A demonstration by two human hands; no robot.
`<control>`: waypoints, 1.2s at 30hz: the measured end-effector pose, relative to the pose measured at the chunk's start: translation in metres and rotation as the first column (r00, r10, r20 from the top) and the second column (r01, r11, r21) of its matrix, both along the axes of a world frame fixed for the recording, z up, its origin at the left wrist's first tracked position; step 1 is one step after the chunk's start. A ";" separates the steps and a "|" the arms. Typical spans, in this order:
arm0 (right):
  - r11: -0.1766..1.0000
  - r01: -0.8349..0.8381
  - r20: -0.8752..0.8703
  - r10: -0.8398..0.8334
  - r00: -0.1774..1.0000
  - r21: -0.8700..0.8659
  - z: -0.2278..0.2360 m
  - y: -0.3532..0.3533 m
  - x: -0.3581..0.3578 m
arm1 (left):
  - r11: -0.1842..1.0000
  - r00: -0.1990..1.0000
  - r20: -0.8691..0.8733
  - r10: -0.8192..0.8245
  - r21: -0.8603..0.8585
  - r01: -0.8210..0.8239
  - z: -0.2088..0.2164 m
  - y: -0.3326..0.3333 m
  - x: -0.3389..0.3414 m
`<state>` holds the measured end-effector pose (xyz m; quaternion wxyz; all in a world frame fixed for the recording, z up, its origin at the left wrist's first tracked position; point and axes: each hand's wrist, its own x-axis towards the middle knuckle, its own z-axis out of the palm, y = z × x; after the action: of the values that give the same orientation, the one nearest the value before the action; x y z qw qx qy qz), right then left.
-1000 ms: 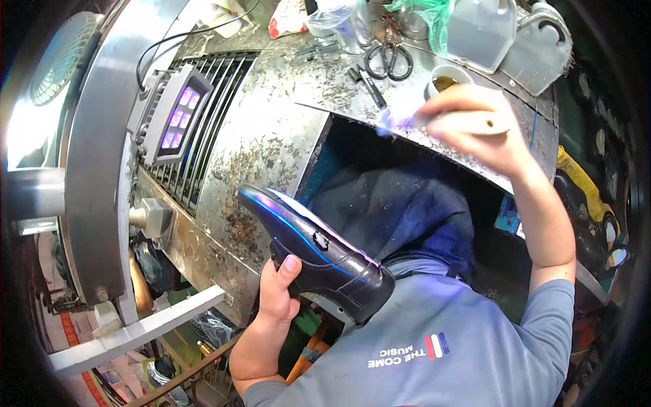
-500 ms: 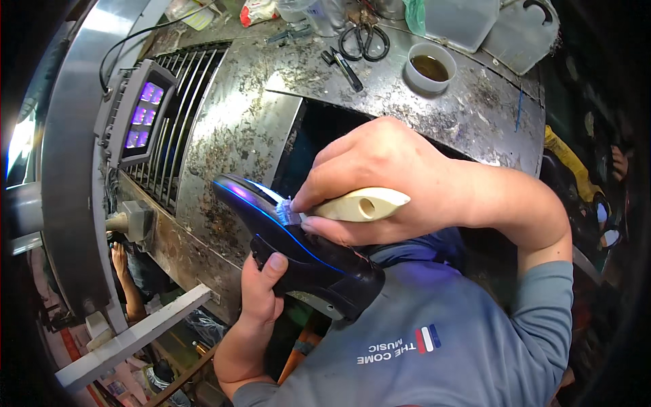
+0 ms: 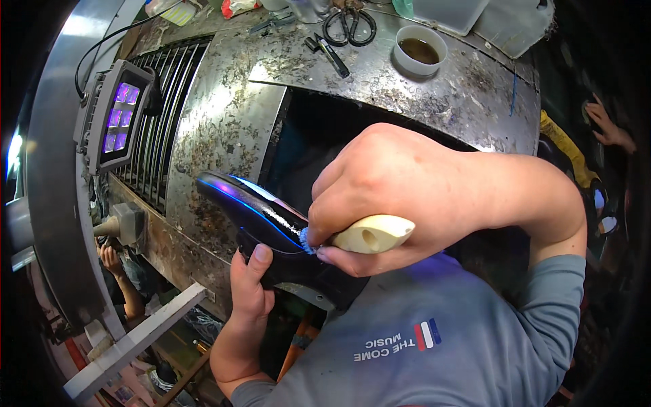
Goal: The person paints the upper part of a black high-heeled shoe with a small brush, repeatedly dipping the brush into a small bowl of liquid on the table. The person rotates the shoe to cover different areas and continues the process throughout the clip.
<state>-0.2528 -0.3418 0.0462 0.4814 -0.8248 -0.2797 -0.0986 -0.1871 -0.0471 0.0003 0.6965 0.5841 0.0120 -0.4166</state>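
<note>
A black shoe (image 3: 251,220) is tilted in front of me, toe toward the upper left. A thin blue glowing line runs along its side, and a bright sheen lies on its upper face. My left hand (image 3: 252,281) grips the shoe from below, thumb up against its side; the other fingers are hidden behind it. In my right hand (image 3: 390,186) is a brush with a cream handle (image 3: 376,235) that has a hole near its end. The brush's bluish bristles touch the shoe along the glowing line, partly covered by my fingers.
A lamp with purple lights (image 3: 119,119) stands by a metal grate (image 3: 169,102) at left. On the stained metal bench are a cup of brown liquid (image 3: 419,53), black-handled scissors (image 3: 359,30) and a small black tool (image 3: 331,57). Other people's hands show at left (image 3: 110,259) and right (image 3: 605,122).
My right hand has drawn the brush down and right along the shoe's edge, toward the heel. The shoe and my left hand have shifted slightly left, and the whole view has moved a little.
</note>
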 end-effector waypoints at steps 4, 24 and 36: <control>1.000 -0.017 -0.037 0.017 0.999 -0.004 0.001 -0.002 -0.003 | 1.000 1.000 0.009 -0.010 0.023 0.010 -0.003 0.003 0.001; 0.999 0.015 0.003 -0.015 1.000 0.039 0.019 -0.014 -0.012 | 0.959 0.980 -0.178 0.087 -0.252 -0.131 -0.043 0.009 -0.006; 0.998 0.044 0.085 -0.047 0.995 0.037 0.030 -0.019 -0.015 | 0.928 0.914 -0.364 0.182 -0.244 -0.282 -0.058 -0.007 -0.019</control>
<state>-0.2674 -0.3603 0.0759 0.4810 -0.8173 -0.2794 -0.1501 -0.2061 -0.0542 -0.0581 0.8076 0.3899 0.1385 -0.4202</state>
